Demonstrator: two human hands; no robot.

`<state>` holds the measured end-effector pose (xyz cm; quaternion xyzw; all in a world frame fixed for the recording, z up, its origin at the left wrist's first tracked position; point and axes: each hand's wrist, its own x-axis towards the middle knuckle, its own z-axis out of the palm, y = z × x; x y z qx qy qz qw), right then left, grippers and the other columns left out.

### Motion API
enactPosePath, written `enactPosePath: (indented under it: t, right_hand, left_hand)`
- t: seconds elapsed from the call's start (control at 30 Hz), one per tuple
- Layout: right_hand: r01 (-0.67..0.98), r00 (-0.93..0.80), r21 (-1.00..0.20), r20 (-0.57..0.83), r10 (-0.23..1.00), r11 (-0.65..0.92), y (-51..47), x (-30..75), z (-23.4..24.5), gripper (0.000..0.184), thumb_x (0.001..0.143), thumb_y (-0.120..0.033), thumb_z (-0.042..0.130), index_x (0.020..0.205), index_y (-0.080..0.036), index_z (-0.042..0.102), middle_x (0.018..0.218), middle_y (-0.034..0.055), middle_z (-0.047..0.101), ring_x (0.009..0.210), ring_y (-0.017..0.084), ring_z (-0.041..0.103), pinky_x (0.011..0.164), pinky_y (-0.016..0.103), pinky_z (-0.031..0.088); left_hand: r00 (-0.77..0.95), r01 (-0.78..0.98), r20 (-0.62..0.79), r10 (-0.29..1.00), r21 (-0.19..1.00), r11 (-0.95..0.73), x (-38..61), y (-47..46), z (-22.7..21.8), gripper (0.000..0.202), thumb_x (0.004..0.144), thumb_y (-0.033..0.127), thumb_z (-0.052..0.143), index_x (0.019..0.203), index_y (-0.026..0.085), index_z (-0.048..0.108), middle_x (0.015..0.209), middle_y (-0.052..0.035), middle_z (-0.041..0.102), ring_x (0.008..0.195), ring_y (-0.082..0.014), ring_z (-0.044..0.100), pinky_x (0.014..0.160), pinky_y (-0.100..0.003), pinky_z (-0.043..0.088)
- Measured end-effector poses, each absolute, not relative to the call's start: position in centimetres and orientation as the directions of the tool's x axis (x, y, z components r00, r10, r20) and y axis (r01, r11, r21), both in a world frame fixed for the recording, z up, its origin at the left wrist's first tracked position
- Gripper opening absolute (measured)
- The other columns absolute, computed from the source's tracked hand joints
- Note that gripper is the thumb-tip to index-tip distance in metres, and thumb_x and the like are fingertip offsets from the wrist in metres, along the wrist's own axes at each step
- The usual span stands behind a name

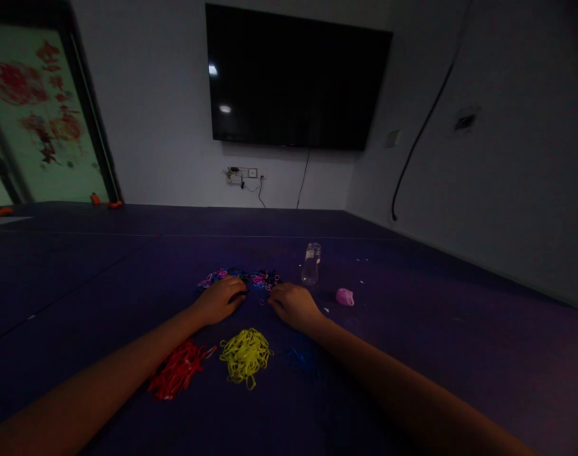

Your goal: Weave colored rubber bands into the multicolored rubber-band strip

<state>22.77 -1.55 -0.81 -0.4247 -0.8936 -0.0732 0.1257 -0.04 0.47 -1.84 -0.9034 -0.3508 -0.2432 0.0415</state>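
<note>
A mixed pile of small rubber bands [264, 278], pink, blue and black, lies on the dark purple tabletop [127, 272]. My left hand [222, 299] rests at the near left side of this pile, fingers curled toward the thumb; anything pinched there is too dark to name. At the pile's right edge, my right hand [294, 305] is curled with its fingertips down, and what it may hold is hidden. Closer to me are a heap of red rubber bands [178, 370], a heap of yellow rubber bands [245, 354] and some blue rubber bands [305, 360] beside my right forearm.
An upright clear bottle [311, 265] without a lid stands just beyond my right hand. Right of it lies a pink cap-like piece [344, 296]. Small white scraps dot the table. A television [298, 76] hangs on the wall behind, with sockets [245, 173] below.
</note>
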Motion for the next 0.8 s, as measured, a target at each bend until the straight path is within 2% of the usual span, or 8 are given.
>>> enactPosePath:
  t: [0.13, 0.27, 0.33, 0.5, 0.67, 0.8]
  right_hand:
    - [0.781, -0.593, 0.005, 0.319, 0.739, 0.624, -1.5, 22.8, -1.0, 0.025, 0.088, -0.024, 0.042, 0.093, -0.018, 0.065, 0.096, 0.0068, 0.066, 0.094, 0.018, 0.057, 0.082, 0.027, 0.041]
    - [0.705, -0.645, -0.021, 0.397, 0.653, 0.709, -1.2, 22.9, -1.5, 0.034, 0.087, -0.018, 0.042, 0.116, -0.021, 0.058, 0.119, 0.0058, 0.059, 0.107, 0.016, 0.052, 0.091, 0.029, 0.039]
    - [0.655, -0.685, -0.017, 0.407, 0.604, 0.755, -0.9, 22.9, -1.8, 0.041, 0.085, -0.013, 0.040, 0.122, -0.022, 0.055, 0.125, 0.0049, 0.055, 0.111, 0.016, 0.050, 0.095, 0.030, 0.037]
    - [0.584, -0.741, -0.025, 0.393, 0.545, 0.811, -0.2, 23.1, -2.4, 0.040, 0.080, -0.008, 0.041, 0.110, -0.022, 0.064, 0.118, 0.0039, 0.061, 0.110, 0.017, 0.052, 0.097, 0.034, 0.037]
    - [0.557, -0.741, -0.037, 0.431, 0.516, 0.830, -0.2, 23.1, -2.3, 0.035, 0.077, -0.007, 0.044, 0.099, -0.020, 0.068, 0.107, 0.0051, 0.066, 0.100, 0.017, 0.058, 0.091, 0.031, 0.041]
    - [0.553, -0.736, -0.040, 0.445, 0.510, 0.832, -0.4, 23.1, -2.2, 0.034, 0.077, -0.006, 0.045, 0.098, -0.019, 0.068, 0.101, 0.0057, 0.067, 0.094, 0.017, 0.059, 0.086, 0.029, 0.042]
  left_hand:
    - [0.635, 0.656, 0.467, 0.615, 0.096, -0.749, 0.0, 0.4, -1.8, 0.017, 0.084, 0.021, 0.046, 0.096, 0.018, 0.058, 0.095, -0.0069, 0.063, 0.094, -0.0208, 0.055, 0.084, -0.036, 0.043]
    - [0.636, 0.658, 0.464, 0.617, 0.090, -0.747, 0.0, 0.5, -1.9, 0.017, 0.084, 0.021, 0.045, 0.096, 0.018, 0.058, 0.094, -0.0068, 0.063, 0.092, -0.0206, 0.055, 0.082, -0.036, 0.043]
    - [0.639, 0.660, 0.460, 0.616, 0.085, -0.747, 0.1, 0.5, -1.9, 0.017, 0.085, 0.021, 0.045, 0.095, 0.017, 0.057, 0.093, -0.0069, 0.063, 0.092, -0.0203, 0.055, 0.082, -0.035, 0.044]
    - [0.632, 0.660, 0.478, 0.610, 0.081, -0.747, 0.0, 0.5, -2.0, 0.017, 0.084, 0.020, 0.045, 0.096, 0.018, 0.058, 0.095, -0.0065, 0.063, 0.094, -0.0198, 0.055, 0.085, -0.035, 0.043]
    - [0.635, 0.660, 0.462, 0.619, 0.091, -0.746, 0.0, 0.5, -2.0, 0.018, 0.086, 0.023, 0.046, 0.097, 0.017, 0.058, 0.096, -0.0074, 0.063, 0.095, -0.0202, 0.055, 0.085, -0.035, 0.043]
    - [0.635, 0.663, 0.461, 0.620, 0.087, -0.744, -0.1, 0.5, -1.9, 0.019, 0.086, 0.025, 0.046, 0.097, 0.017, 0.059, 0.097, -0.0073, 0.062, 0.096, -0.0203, 0.054, 0.086, -0.035, 0.042]
